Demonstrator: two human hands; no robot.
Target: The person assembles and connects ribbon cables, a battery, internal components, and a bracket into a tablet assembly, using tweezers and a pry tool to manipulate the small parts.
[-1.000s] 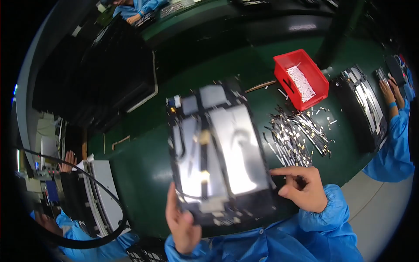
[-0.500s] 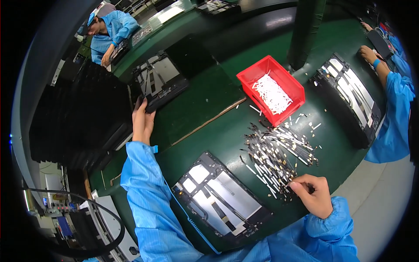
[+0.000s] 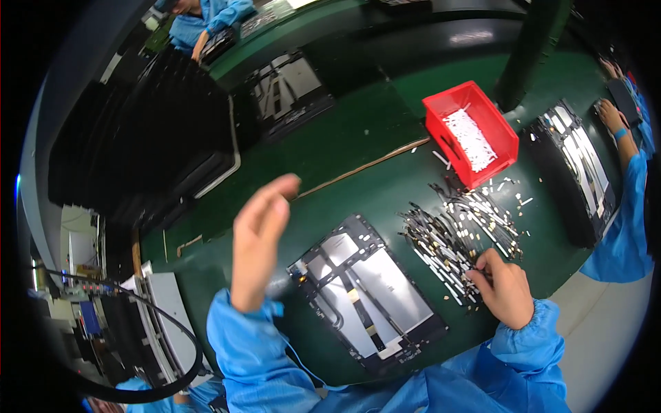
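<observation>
My left hand [image 3: 258, 237] is raised over the green table, fingers stretched out and holding nothing. It is slightly blurred and nearest to an opened tablet panel [image 3: 396, 286], which lies with silver plates, black strips and a dark frame showing. My right hand [image 3: 506, 286] has its thumb and forefinger pinched together at the near edge of a heap of thin black-and-white strips [image 3: 447, 241]. Whatever lies between those fingertips is too small to make out. Behind the heap stands a red bin [image 3: 506, 141] with small white pieces [image 3: 471, 140] in it.
Another opened panel [image 3: 292, 89] lies on a dark stack farther back. At left stands a tall stack of black panels [image 3: 138, 138]. More panels [image 3: 582, 165] are piled at right, beside a co-worker's blue sleeve [image 3: 623, 220]. A green post [image 3: 533, 55] rises behind the bin.
My left hand has let go of the far panel and come back toward me. That panel now lies on the dark stack. My right hand remains at the strips; the whole view has shifted.
</observation>
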